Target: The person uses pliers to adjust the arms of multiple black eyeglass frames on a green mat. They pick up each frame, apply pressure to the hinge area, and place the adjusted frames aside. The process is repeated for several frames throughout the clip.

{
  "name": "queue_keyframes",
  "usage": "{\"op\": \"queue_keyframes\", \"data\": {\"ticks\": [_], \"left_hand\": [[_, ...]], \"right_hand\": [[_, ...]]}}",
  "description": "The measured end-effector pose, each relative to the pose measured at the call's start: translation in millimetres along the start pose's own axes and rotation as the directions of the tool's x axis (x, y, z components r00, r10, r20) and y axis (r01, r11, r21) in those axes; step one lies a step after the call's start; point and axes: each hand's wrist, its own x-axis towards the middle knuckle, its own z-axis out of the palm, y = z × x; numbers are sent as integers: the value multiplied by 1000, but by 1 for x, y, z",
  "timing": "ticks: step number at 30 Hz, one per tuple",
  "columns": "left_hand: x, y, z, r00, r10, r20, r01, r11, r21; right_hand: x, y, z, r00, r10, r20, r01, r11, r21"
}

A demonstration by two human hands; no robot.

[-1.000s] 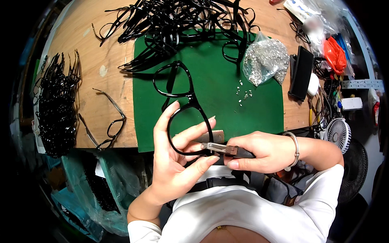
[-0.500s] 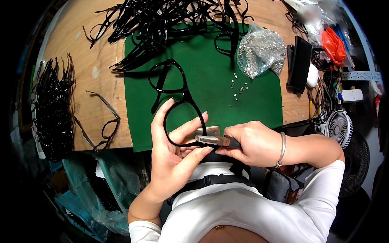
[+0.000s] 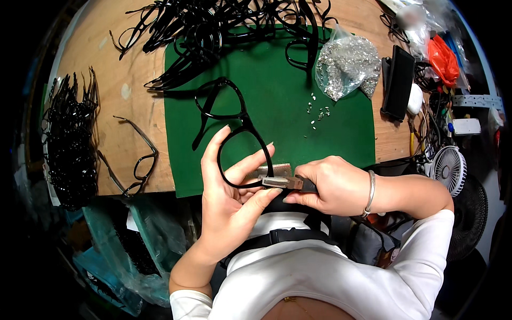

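My left hand (image 3: 228, 205) holds a black eyeglass frame (image 3: 246, 120), fingers around its near lens rim and thumb by the corner. No lenses show in the rims; one temple arm hangs beneath the far rim. Closed around the dark handle of metal pliers (image 3: 288, 183), my right hand (image 3: 338, 186) keeps their flat jaws at the frame's near corner, where the hinge would sit. The inside of the jaws is hidden. Below them a wider, textured metal piece (image 3: 285, 169) shows. Beyond my hands, small silvery metal parts (image 3: 321, 112) lie loose on a green mat (image 3: 282, 128).
A heap of black eyeglass frames (image 3: 229, 26) covers the mat's far edge. Farther right are a plastic bag of small metal parts (image 3: 346, 63), a black case (image 3: 397, 82) and a white fan (image 3: 448, 169). At left lie a bundle of frames (image 3: 69, 144) and one single frame (image 3: 141, 165).
Both hands keep their grip on the frame and pliers, which stay together. The table things appear shifted slightly up and, at right, rightward. The hanging temple arm has swung a little to the left.
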Motion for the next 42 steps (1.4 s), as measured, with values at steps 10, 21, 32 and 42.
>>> {"op": "queue_keyframes", "data": {"ticks": [10,21,32,42], "left_hand": [[4,-8,-7,1000,3,17,-5,994,106],[-27,-33,-4,992,-31,-122,23,998,-64],[-25,-42,-17,977,-204,69,209,975,-75],[-20,-52,2,965,203,-166,-163,960,227]], "right_hand": [[3,36,-1,993,99,-61,-92,989,112],[17,79,14,869,18,-495,-164,954,-253],[19,36,9,877,-94,-472,-39,964,-264],[47,-19,44,796,212,-567,253,734,630]]}}
